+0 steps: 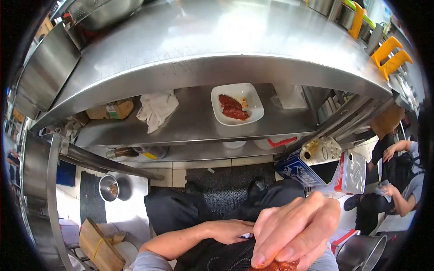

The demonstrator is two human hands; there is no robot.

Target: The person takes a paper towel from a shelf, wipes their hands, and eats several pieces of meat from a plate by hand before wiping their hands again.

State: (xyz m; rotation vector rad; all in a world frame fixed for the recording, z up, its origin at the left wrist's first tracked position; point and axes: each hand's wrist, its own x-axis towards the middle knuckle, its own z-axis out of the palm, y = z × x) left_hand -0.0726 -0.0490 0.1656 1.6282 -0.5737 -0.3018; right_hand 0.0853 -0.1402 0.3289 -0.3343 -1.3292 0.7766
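Close to the camera, my right hand (296, 226) is raised with its fingers pinched on a red, sauce-coated piece of meat (282, 265), most of it cut off by the bottom edge. Sauce marks the fingertips. My left hand (230, 231) rests low across my lap, partly behind the right one, its fingers curled over a small white piece of tissue (246, 235). In front of me on the shelf under the counter stands a white square bowl (254, 92), holding red glazed meat (233, 108) and a few small scraps at its side.
A steel counter (203, 36) spans above the shelf, where a white cloth (157, 109) and a cardboard box (110, 109) lie. Blue tins (294, 169) stand right of my legs; another person (400, 180) sits beyond. At left are a metal bowl (108, 188) and a wooden board (100, 248).
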